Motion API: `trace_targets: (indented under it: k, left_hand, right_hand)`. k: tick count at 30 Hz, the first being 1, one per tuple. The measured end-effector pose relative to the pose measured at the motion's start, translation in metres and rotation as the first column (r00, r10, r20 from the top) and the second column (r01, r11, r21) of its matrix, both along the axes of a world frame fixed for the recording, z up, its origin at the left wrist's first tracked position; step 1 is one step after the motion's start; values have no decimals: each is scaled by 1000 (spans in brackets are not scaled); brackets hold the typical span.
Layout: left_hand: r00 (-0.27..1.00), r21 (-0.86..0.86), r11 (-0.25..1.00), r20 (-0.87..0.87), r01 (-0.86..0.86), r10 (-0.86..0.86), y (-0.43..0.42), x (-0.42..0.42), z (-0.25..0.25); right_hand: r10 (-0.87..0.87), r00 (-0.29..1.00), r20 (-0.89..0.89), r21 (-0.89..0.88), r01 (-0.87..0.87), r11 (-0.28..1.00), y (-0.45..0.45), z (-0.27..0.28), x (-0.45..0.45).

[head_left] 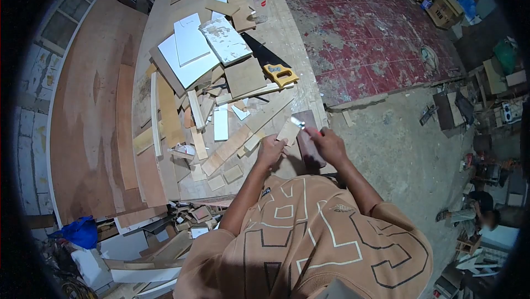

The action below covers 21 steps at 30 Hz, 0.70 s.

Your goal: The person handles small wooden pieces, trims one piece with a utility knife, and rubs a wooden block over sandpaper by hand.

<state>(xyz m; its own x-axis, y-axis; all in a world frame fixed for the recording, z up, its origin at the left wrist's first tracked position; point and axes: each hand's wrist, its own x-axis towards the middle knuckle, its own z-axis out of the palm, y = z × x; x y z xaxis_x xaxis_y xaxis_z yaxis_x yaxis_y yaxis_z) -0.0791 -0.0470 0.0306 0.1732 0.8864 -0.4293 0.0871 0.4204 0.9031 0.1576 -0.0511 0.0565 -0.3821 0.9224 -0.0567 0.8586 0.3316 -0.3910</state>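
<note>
My left hand (271,150) grips a small light wooden piece (288,132) near the table's front right edge. Closed round the red handle of a hammer (298,123) is my right hand (330,147); the metal head lies over the upper end of the wooden piece. Beneath both, a dark reddish-brown block (310,144) rests on the wooden table (290,39). Beyond my hands lies a saw (281,74) with a yellow handle. Wood strips and offcuts (229,149) spread to the left of my left hand.
White boards (190,42) and a paint-spotted panel (226,39) are stacked farther back, near a plastic bottle (259,2). A large plywood sheet (91,100) leans at the left. At the far right, another person (481,211) is beside scattered items.
</note>
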Motion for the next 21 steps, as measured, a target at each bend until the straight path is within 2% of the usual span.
trace_targets:
  k: [2, 6, 7, 11, 13, 16, 17, 19, 21]
  left_hand:
    - [1000, 9, 1000, 16, -24, 24, 0, -1, -3]
    - [1000, -10, 1000, -26, -1, 0, 0, -2, 4]
    - [999, 3, 1000, -51, -1, 1, 0, -2, 3]
    - [995, 0, 1000, -100, -1, 1, 0, 0, 11]
    - [998, -10, 1000, -64, -18, 17, -1, 3, 17]
    - [998, -4, 999, -48, -34, 34, 4, 4, 14]
    - [997, 3, 1000, -70, -30, 30, 4, 3, 11]
    - [998, 7, 1000, -61, -29, 30, 4, 2, 11]
    - [998, 14, 1000, -52, -24, 24, 3, 2, 12]
  right_hand:
    - [-72, 997, -9, -28, 72, 997, 5, 14, 5]
    - [124, 992, 10, -14, -124, 992, -1, 26, 2]
    - [19, 1000, -2, -31, -19, 999, 2, 15, 2]
    - [-19, 1000, 13, -95, 20, 995, 3, 23, -1]
    - [157, 987, 25, -33, -157, 987, -2, 16, -4]
    - [45, 999, -18, -32, -45, 998, 2, 14, -5]
    - [50, 999, -18, -34, -50, 998, 1, 15, -6]
    - [204, 979, -28, -35, -205, 978, -1, 21, -7]
    - [137, 990, -26, -38, -138, 990, 5, 18, -3]
